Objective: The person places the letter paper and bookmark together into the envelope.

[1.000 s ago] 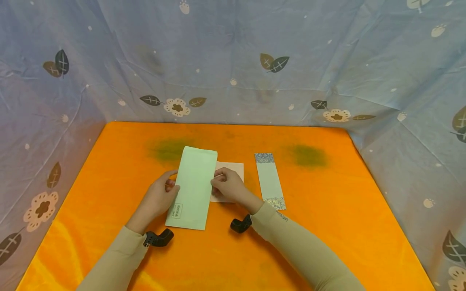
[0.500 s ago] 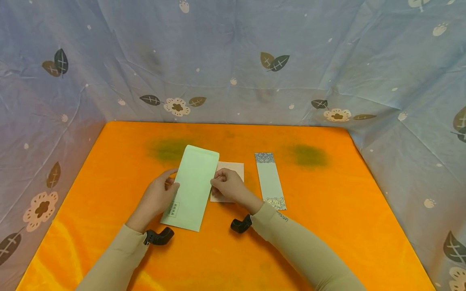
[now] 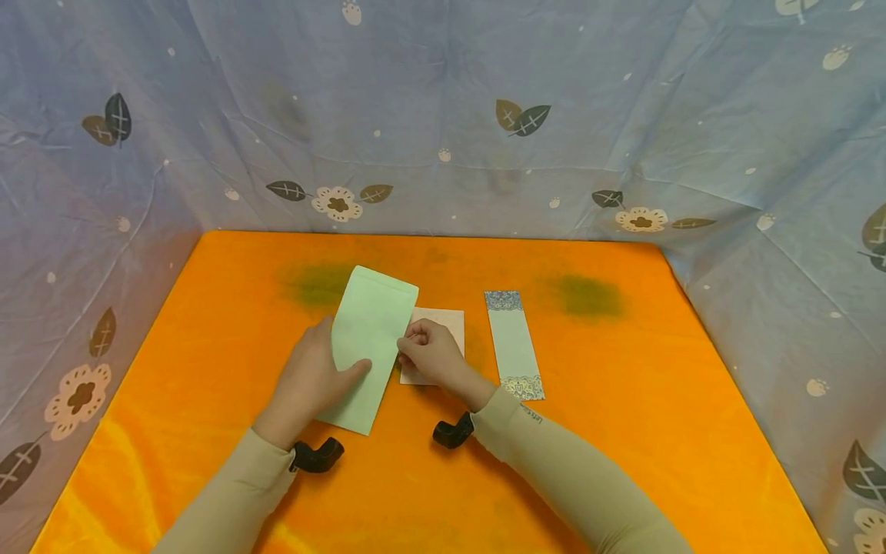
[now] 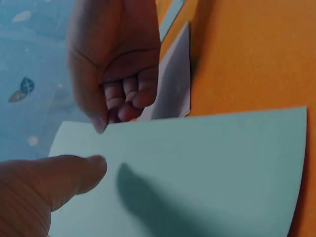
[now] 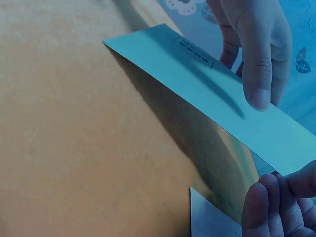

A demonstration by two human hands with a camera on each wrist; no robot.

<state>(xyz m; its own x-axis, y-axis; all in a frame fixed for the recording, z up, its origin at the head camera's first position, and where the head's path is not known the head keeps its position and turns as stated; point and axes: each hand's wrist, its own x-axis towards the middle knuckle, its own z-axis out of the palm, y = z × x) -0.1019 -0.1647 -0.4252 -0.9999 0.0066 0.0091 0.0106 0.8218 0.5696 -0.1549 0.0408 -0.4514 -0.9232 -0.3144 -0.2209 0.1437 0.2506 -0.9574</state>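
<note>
A pale green envelope, clear of the table along its near part, slants between both hands in the head view. My right hand pinches its right edge between thumb and fingers. On the other side my left hand has its thumb stretched over the envelope's face, lifted enough to cast a separate shadow, with its fingers behind the left edge. In the right wrist view a small printed box shows near one end of the envelope. A pinkish square paper lies under and behind my right hand, partly hidden.
To the right of my right hand lies a long white paper strip with patterned ends. An orange cloth covers the table. Grey-blue curtains printed with leaves and flowers hang behind and at both sides.
The envelope has tilted clockwise, its lower end swinging left. My left hand has shifted its thumb from the left edge inward across the envelope. My right hand keeps its pinch almost in place.
</note>
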